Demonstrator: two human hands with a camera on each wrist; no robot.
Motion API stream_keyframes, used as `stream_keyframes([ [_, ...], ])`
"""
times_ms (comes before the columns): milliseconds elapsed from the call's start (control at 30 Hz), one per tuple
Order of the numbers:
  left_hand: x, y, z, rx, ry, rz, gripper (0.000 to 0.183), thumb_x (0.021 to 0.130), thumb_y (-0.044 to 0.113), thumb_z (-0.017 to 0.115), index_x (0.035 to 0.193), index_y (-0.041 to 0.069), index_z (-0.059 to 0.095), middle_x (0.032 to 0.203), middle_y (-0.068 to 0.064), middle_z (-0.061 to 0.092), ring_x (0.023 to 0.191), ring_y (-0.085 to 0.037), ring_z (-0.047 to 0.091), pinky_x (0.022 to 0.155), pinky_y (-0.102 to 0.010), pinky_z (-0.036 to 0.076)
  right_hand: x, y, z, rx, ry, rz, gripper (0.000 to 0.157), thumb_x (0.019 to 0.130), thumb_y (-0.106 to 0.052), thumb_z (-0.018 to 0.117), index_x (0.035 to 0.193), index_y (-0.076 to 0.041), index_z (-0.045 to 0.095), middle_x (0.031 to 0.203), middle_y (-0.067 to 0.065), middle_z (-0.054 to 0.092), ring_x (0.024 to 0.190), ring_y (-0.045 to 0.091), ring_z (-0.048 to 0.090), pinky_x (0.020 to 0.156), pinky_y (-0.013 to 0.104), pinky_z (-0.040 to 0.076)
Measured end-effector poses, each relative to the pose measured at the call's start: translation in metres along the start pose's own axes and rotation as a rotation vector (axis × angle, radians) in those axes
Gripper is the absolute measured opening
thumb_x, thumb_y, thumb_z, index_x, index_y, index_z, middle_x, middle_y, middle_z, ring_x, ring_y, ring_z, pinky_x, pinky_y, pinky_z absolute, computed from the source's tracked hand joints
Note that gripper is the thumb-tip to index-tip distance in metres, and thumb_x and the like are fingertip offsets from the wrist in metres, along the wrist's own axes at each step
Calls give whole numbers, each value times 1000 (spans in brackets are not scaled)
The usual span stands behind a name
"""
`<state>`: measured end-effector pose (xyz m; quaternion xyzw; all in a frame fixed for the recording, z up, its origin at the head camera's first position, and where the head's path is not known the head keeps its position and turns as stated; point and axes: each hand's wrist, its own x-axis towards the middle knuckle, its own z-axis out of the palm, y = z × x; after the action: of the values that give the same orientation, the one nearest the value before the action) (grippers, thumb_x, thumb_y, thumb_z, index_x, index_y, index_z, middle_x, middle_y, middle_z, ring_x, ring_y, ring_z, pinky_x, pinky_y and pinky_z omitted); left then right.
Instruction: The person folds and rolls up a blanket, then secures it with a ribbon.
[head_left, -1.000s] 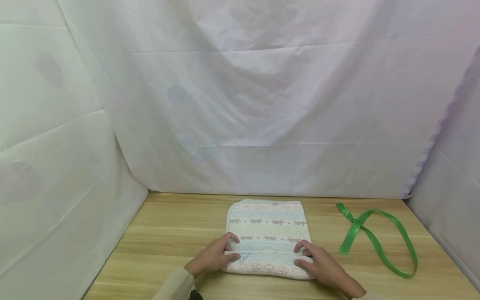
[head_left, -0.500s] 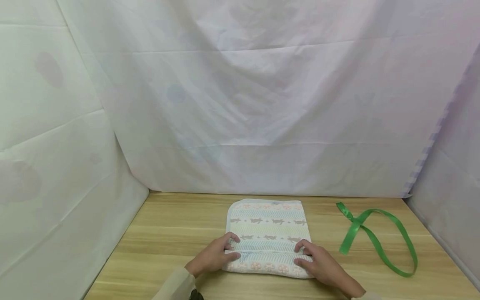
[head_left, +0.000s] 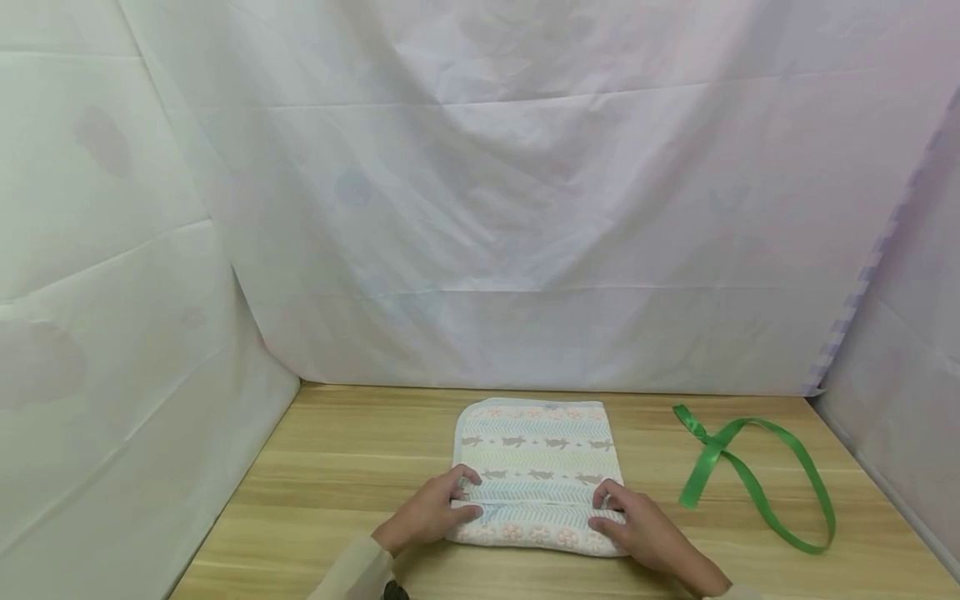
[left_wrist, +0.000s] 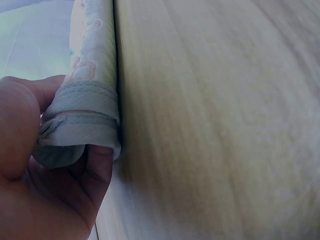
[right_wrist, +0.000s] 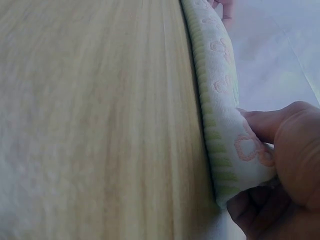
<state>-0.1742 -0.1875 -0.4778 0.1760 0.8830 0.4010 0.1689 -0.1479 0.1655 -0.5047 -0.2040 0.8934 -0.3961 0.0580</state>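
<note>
A white patterned cloth [head_left: 540,454] with turtle, flower and zigzag rows lies on the table, its near edge folded over into a thick band. My left hand [head_left: 433,508] grips the left end of that band, thumb on top. In the left wrist view, fingers [left_wrist: 100,167] curl under the grey-trimmed layers of the cloth [left_wrist: 92,65]. At the band's right end, my right hand [head_left: 637,525] holds it likewise. The right wrist view shows the thumb [right_wrist: 265,122] pressed on the flowered fold [right_wrist: 222,95], with the other fingers tucked around its end.
A green ribbon [head_left: 813,475] lies in a crossed loop on the wood-grain table [head_left: 315,475], right of the cloth. White sheeting [head_left: 480,250] hangs behind the table and along both sides.
</note>
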Motion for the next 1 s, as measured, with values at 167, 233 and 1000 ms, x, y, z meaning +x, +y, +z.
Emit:
stream_keyframes([
  [167,0,1,3,66,39,45,38,90,27,73,122,17,55,117,-18,67,104,-28,65,83,-45,55,-1,-3,0,-74,28,-44,19,92,-32,70,96,-20,56,87,-2,71,67,-2,48,62,22,43],
  [233,-1,3,5,133,74,73,39,89,26,75,121,15,56,110,-17,69,98,-26,67,78,-41,56,-2,-5,0,-105,32,-61,18,90,-29,72,96,-19,58,81,-3,69,63,-2,44,59,21,43],
  [1000,-16,17,21,825,311,610,30,88,20,73,117,10,70,78,4,70,67,-4,61,63,-18,50,-12,-30,11,-679,197,-550,25,82,-14,77,105,-16,68,89,-7,64,76,10,61,65,31,52],
])
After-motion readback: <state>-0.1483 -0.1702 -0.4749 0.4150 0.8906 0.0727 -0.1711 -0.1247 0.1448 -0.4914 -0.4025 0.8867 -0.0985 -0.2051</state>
